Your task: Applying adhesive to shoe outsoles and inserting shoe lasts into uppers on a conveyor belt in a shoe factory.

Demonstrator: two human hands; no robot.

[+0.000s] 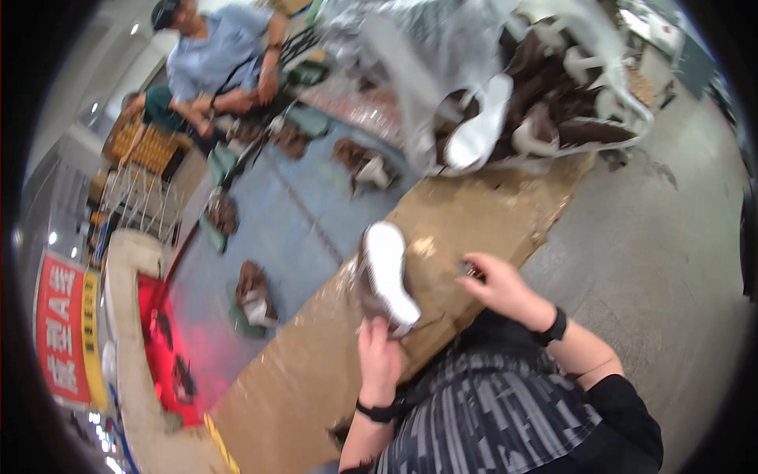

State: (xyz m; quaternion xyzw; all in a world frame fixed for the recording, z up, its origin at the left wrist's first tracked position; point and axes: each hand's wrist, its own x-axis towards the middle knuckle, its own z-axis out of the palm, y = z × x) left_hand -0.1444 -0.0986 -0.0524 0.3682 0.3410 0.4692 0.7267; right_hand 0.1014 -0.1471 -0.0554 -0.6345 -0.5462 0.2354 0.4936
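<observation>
My left hand (380,359) grips one end of a brown shoe upper with a white sole-shaped bottom (387,265), which faces up. The piece is tilted above a tape-covered brown board (489,209). To its right, my right hand (505,292) is closed, apart from the shoe upper. Between its thumb and fingers is a small dark thing (474,270), too blurred to name. Beyond the board, a clear plastic bag (410,87) bulges with brown shoe uppers (545,87), some with white bottoms.
Left of the board lies a blue-grey round surface (292,213) carrying several brown uppers with green pieces (253,296). A red-lit opening (170,347) sits at its left rim. Across it sits a person in a blue shirt (217,55). A red and yellow sign (67,332) stands far left.
</observation>
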